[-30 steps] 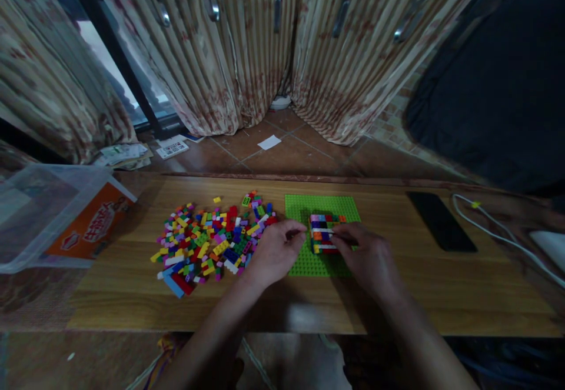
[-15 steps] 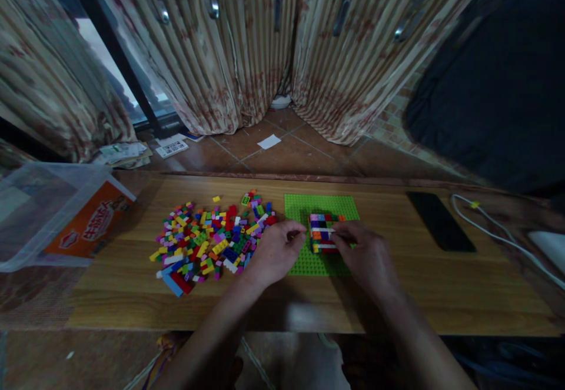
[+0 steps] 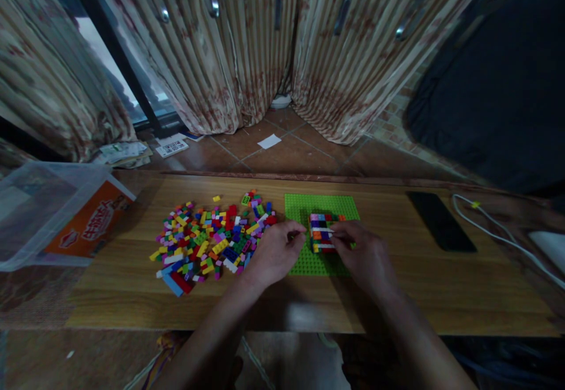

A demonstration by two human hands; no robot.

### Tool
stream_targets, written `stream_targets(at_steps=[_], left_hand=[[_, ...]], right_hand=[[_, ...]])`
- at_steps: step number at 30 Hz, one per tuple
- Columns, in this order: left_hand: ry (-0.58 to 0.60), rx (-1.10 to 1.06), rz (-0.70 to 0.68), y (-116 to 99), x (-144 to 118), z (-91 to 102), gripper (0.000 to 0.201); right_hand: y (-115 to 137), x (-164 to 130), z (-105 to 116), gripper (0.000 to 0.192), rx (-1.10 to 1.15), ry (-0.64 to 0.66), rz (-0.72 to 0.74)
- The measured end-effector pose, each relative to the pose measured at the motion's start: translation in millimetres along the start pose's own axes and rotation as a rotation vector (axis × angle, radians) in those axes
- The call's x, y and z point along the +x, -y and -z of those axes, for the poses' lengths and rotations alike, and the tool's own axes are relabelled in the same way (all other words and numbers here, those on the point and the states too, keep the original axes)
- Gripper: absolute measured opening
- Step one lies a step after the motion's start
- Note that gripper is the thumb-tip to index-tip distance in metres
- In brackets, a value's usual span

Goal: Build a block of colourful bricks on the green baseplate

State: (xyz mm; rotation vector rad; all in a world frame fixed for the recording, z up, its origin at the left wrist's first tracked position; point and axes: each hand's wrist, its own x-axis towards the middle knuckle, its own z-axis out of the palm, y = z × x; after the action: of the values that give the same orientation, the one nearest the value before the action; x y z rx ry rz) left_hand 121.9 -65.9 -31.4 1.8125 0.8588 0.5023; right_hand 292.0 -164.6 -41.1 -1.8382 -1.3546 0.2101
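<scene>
On the green baseplate (image 3: 321,203) stands a block built of many-coloured toy bricks (image 3: 321,234), with rows of red, white, blue and orange. My right hand (image 3: 368,252) reaches over the block's right side, its thumb and forefinger pinched at a white brick (image 3: 330,231) on top and covering part of it. Left of the block, my left hand (image 3: 278,250) hovers over the plate's left edge, apart from the bricks. Its thumb and fingertips are curled together, and whether anything small sits between them is hidden.
Loose bricks (image 3: 212,240) lie heaped on the wooden table (image 3: 132,307), left of my left hand. A clear plastic bin (image 3: 57,202) with an orange label stands at the far left. To the right are a black phone-like slab (image 3: 441,222) and a white cable (image 3: 498,231).
</scene>
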Motion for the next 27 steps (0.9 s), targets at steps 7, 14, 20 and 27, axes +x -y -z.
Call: stream_targets(at_steps=[7, 14, 20, 27], left_hand=[[-0.002, 0.028, -0.006, -0.1, 0.4, 1.1, 0.023], [0.007, 0.064, -0.009, 1.5, 0.5, 0.4, 0.023], [0.01, 0.07, -0.008, 1.1, 0.0, 0.0, 0.024], [0.005, 0.072, -0.017, 0.8, 0.0, -0.9, 0.023]], right_hand=[[-0.8, -1.1, 1.6, 0.012, -0.101, -0.005, 0.059], [-3.6, -2.6, 4.0, 0.011, -0.13, 0.052, 0.059], [-4.0, -2.6, 6.7, 0.009, -0.124, 0.119, 0.041], [-5.3, 1.6, 3.1, 0.01, -0.129, 0.068, 0.075]])
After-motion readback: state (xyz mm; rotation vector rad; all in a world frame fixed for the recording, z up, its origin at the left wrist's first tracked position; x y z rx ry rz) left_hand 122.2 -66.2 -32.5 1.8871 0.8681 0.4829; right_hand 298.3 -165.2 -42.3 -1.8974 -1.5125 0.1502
